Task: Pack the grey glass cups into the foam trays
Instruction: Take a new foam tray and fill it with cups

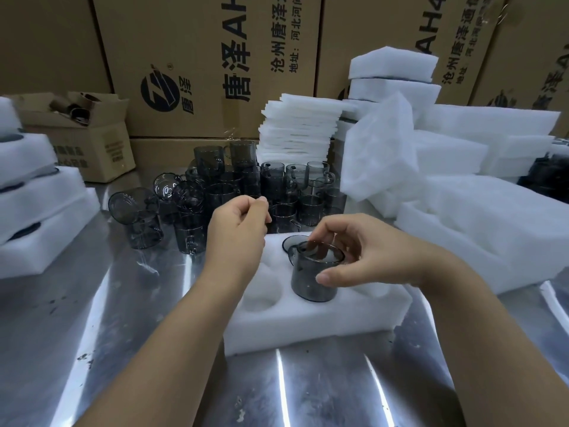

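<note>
A grey cup (312,274) is gripped by the right hand (366,251) at the foam tray (308,325); the left hand (237,226) is loosely curled, empty.

tight ahead, open toward us
we see bare steel table (92,334) left of and nearer than the foam tray (308,325); grey glass cups (246,186) crowd behind it, foam stacks (462,229) wall the right.
</note>
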